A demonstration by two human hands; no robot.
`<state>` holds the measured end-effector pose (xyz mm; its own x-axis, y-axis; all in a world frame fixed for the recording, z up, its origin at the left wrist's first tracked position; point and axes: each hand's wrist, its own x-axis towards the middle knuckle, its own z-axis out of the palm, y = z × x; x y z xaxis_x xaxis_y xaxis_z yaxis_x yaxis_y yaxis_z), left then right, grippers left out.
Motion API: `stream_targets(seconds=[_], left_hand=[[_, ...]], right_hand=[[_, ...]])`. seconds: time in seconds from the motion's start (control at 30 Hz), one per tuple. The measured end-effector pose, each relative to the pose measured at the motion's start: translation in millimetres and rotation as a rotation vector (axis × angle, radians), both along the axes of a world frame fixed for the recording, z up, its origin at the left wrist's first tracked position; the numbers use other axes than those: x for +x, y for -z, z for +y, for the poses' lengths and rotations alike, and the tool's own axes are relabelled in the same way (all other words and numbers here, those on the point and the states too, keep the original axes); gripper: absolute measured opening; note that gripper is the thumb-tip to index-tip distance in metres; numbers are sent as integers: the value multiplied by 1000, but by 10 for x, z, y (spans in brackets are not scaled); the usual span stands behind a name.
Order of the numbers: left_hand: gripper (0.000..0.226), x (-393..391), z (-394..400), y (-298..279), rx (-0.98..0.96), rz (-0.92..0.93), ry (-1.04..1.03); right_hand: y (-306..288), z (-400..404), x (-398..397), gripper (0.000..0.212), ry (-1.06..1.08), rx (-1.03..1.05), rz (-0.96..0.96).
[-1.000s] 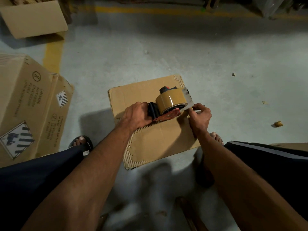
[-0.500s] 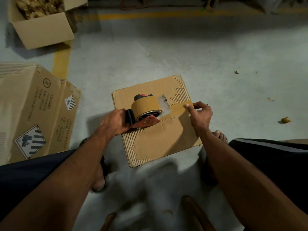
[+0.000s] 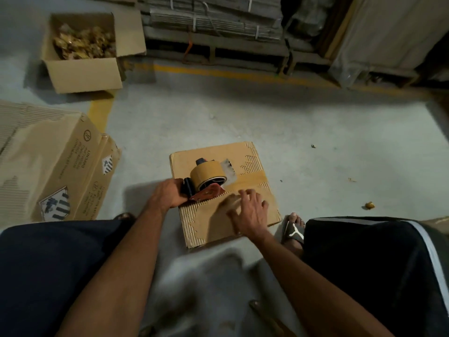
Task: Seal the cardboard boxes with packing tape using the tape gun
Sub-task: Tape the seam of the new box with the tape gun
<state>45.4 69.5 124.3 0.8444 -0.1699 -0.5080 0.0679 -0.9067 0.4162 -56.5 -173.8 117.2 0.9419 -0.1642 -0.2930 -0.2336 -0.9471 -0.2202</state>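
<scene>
A small worn cardboard box lies on the concrete floor between my feet. A tape gun with a brown tape roll stands on the box's top near its left edge. My left hand grips the gun's black handle. A strip of brown tape runs from the gun to the box's right edge. My right hand, blurred, lies over the box top just below the strip with fingers spread.
Flattened printed cartons lie at the left. An open box of brown scraps stands at the back left. Pallets with bundled cardboard line the back. My sandalled right foot is beside the box.
The tape gun was drawn leftward across the box, leaving a tape strip. My right hand left the box's right edge and moved left onto the top. The head tilted up.
</scene>
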Motion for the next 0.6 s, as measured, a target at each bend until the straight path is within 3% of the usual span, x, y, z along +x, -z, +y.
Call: stream_targets(seconds=[0.13, 0.2, 0.37, 0.6], left_hand=[[39, -80, 55, -1, -34, 8, 10], [40, -100, 101, -21, -24, -9, 33], [42, -91, 235, 15, -45, 2, 58], [34, -257, 45, 29, -47, 226, 116]], right_hand=[[-30, 785, -185, 131, 48, 97, 202], [-21, 1072, -195, 146, 101, 75, 266], [-22, 1273, -171, 146, 138, 55, 313], [1, 758, -358, 146, 87, 66, 268]])
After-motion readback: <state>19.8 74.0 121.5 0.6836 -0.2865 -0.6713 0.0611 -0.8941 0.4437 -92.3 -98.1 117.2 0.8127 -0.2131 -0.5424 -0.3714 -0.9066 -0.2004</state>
